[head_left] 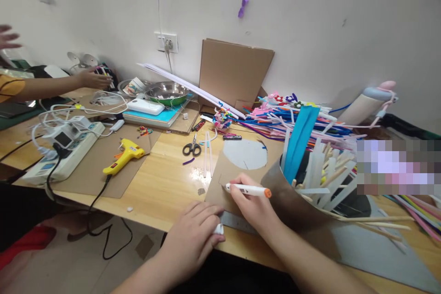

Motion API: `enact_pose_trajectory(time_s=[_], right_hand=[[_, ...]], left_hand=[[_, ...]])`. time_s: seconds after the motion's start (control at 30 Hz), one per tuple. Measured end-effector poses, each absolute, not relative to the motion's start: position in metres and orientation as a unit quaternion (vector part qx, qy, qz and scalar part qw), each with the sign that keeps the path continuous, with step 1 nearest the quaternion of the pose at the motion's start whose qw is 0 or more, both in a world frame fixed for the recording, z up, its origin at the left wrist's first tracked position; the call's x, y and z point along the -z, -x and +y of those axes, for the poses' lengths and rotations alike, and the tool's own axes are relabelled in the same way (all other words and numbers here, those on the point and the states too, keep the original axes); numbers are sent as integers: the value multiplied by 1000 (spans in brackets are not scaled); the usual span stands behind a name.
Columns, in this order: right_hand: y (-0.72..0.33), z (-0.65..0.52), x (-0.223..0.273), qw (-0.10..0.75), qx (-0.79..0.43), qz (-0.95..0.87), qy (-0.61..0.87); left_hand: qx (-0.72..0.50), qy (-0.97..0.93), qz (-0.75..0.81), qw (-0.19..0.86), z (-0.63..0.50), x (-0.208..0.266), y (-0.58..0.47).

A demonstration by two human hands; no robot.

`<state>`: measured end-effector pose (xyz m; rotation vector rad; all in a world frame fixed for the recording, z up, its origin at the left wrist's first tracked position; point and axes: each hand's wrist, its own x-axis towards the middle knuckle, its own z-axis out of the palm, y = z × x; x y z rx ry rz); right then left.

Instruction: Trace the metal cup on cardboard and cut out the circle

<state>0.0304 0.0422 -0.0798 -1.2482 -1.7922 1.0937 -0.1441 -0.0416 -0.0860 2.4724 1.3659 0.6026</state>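
My right hand [253, 202] is closed around a white marker [251, 189] with an orange end. Its tip meets a brown cardboard sheet [230, 175], where a thin dark line shows. At the table's front edge, my left hand [195, 229] is closed with a small white marker cap [218, 228] between its fingers. A pale grey rounded piece [245, 154] lies on the far part of the cardboard. Under my right wrist is a grey strip [236, 222], partly hidden by both hands.
To the right, a grey container [285, 193] holds glue sticks and wooden sticks. Behind lie many pipe cleaners [262, 121]. Black scissors [192, 147], a yellow glue gun [124, 156] and a power strip [65, 158] with cables lie left. Another person's arm [55, 87] reaches in.
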Motion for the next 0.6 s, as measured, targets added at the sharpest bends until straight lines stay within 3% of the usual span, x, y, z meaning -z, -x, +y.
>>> enact_pose_trajectory(time_s=[0.23, 0.47, 0.6], right_hand=[[-45, 24, 76, 311, -424, -711, 467], [-56, -5, 76, 428, -559, -576, 416], [-55, -10, 80, 399, -608, -574, 378]], left_hand=[[-229, -837, 473, 154, -42, 86, 143], [-333, -770, 521, 159, -40, 88, 136], [-352, -784, 490, 148, -41, 80, 129]])
